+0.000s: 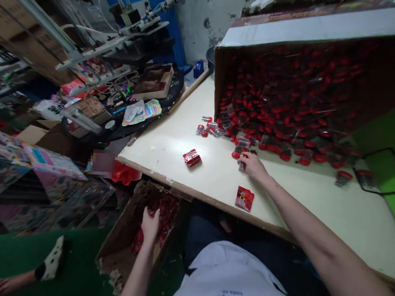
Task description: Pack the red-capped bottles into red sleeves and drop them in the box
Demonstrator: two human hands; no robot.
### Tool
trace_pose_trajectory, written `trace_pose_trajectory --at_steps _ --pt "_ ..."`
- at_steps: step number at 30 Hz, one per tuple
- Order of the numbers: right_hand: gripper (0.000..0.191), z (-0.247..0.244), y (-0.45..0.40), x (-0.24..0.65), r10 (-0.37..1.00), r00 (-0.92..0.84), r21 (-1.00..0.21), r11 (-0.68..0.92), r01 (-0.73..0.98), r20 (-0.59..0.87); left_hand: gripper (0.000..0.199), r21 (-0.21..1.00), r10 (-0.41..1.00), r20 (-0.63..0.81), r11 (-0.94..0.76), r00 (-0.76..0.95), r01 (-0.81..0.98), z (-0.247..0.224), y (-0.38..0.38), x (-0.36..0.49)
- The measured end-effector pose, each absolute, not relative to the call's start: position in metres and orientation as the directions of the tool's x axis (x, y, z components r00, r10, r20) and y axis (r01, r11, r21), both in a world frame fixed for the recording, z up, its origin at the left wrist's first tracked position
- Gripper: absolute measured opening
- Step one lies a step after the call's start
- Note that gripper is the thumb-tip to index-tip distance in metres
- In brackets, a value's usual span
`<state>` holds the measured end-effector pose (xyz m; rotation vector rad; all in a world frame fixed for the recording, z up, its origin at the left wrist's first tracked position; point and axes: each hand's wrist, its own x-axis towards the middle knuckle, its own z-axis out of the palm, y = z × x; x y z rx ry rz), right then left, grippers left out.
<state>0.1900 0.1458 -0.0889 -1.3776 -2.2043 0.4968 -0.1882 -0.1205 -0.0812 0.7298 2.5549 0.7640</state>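
Fingers (pixel 250 158) on a red-capped packet (pixel 241 166)

A large cardboard box (pixel 226 74) lies on its side at the far end of the worktop (pixel 172 120), with small blister packs (pixel 215 129) scattered before its open mouth. Two flat packets lie on the worktop: one (pixel 192 158) left of the right hand (pixel 252 165), the other (pixel 244 198) nearer the edge. Below that edge, the left hand (pixel 149 227) reaches into a smaller cardboard box (pixel 116 249). A round table (pixel 179 83) stands left of the worktop.
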Motion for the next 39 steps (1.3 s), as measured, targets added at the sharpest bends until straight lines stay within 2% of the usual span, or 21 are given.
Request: trace_pose_trajectory --at_steps 2,4,6,8,10,12,14,17,20,24,27,32,35,39 --pt "0.035 -0.089 0.137 0.194 0.904 -0.356 -0.549 0.426 0.719 0.236 0.035 0.739 0.731 -0.139 0.525 -0.668 0.422 -0.07 -0.1 -0.136" --pt "0.041 -0.086 0.123 0.201 0.909 -0.318 -0.561 0.416 0.716 0.268 0.03 0.829 0.896 -0.119 0.328 -0.429 0.454 -0.059 -0.074 -0.073" --pt "0.043 -0.083 0.105 0.213 0.918 -0.267 -0.587 0.392 0.708 0.292 0.031 0.833 0.956 -0.169 0.268 -0.239 0.484 -0.051 -0.049 -0.015" --pt "0.042 -0.081 0.085 0.229 0.932 -0.232 -0.622 0.358 0.696 0.277 0.035 0.774 0.96 -0.228 0.278 -0.16 0.568 -0.05 -0.029 0.028" --pt "0.041 -0.081 0.065 0.247 0.946 -0.242 -0.635 0.324 0.701 0.215 0.037 0.708 0.96 -0.24 0.274 -0.143 0.651 -0.054 -0.015 0.052" --pt "0.042 -0.081 0.049 0.262 0.949 -0.282 -0.626 0.305 0.718 0.14 0.03 0.682 0.957 -0.246 0.281 -0.15 0.675 -0.061 -0.007 0.061" --pt "0.042 -0.08 0.038 0.271 0.947 -0.314 -0.617 0.29 0.731 0.073 0.021 0.711 0.941 -0.29 0.332 -0.172 0.62 -0.066 -0.003 0.061" --pt "0.036 -0.08 0.028 0.272 0.956 -0.291 -0.62 0.248 0.745 0.033 0.019 0.78 0.911 -0.367 0.412 -0.188 0.471 -0.072 -0.001 0.055" --pt "0.034 -0.084 0.019 0.262 0.985 -0.156 -0.624 0.166 0.764 0.071 0.023 0.815 0.914 -0.381 0.402 -0.138 0.417 -0.074 0.0 0.048" --pt "0.054 -0.094 0.007 0.246 0.988 0.078 -0.601 0.019 0.799 0.135 0.033 0.825 0.926 -0.372 0.36 -0.061 0.435 -0.074 -0.001 0.042" --pt "0.059 -0.096 0.005 0.236 0.977 0.18 -0.601 -0.077 0.795 0.112 0.033 0.839 0.936 -0.352 0.315 0.002 0.445 -0.07 -0.001 0.04" --pt "0.041 -0.089 0.019 0.227 0.973 0.23 -0.599 -0.195 0.777 -0.019 0.022 0.857 0.956 -0.291 0.246 0.031 0.453 -0.059 -0.005 0.041" --pt "0.029 -0.082 0.021 0.229 0.968 0.248 -0.618 -0.215 0.756 -0.032 0.015 0.865 0.965 -0.261 0.236 -0.006 0.443 -0.055 -0.007 0.039" --pt "0.034 -0.073 0.009 0.229 0.971 0.234 -0.763 -0.186 0.619 -0.046 0.017 0.915 0.948 -0.301 0.318 -0.105 0.248 -0.053 -0.005 0.032"
